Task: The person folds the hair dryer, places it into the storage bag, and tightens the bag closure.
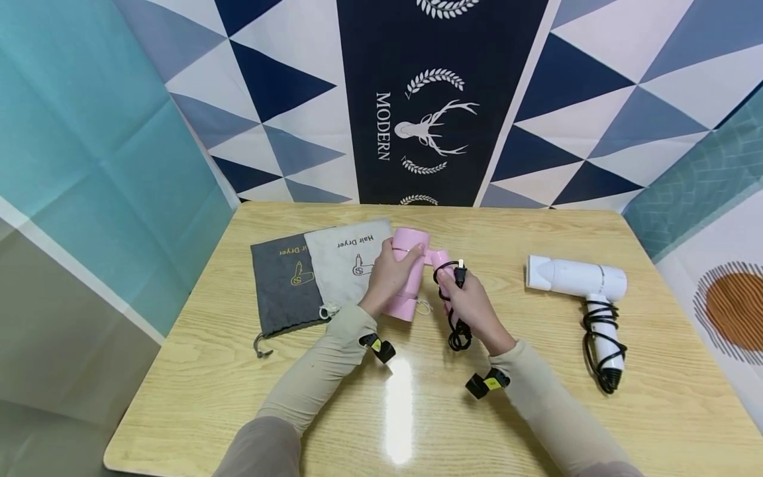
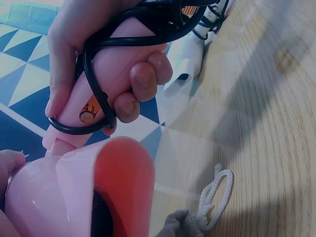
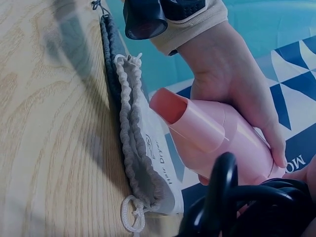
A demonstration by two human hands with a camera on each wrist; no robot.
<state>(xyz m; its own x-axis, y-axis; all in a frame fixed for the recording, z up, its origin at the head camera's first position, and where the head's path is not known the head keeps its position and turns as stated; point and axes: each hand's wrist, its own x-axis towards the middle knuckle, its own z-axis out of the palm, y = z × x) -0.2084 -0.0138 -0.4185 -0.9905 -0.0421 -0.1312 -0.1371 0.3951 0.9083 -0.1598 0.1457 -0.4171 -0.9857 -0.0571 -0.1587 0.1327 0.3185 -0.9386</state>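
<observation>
A pink hair dryer (image 1: pixel 406 281) is held up over the table by both hands. My left hand (image 1: pixel 392 273) grips its barrel, thumb along the top. My right hand (image 1: pixel 467 299) wraps around the handle (image 2: pixel 111 69), where a black power cord (image 2: pixel 88 74) is wound, its plug (image 1: pixel 460 270) sticking up by the thumb. In the right wrist view the nozzle (image 3: pixel 197 121) opens toward the camera. Beneath and left of the dryer lie a white drawstring bag (image 1: pixel 340 262) printed "Hair Dryer" and a dark grey one (image 1: pixel 277 285) partly under it.
On the right of the wooden table (image 1: pixel 238 411) lies a white hair dryer (image 1: pixel 575 278), black cord (image 1: pixel 602 318) coiled around its handle. A patterned cloth backdrop (image 1: pixel 298 132) hangs behind the table's far edge. The white bag's drawstring loop (image 2: pixel 217 197) rests on the tabletop.
</observation>
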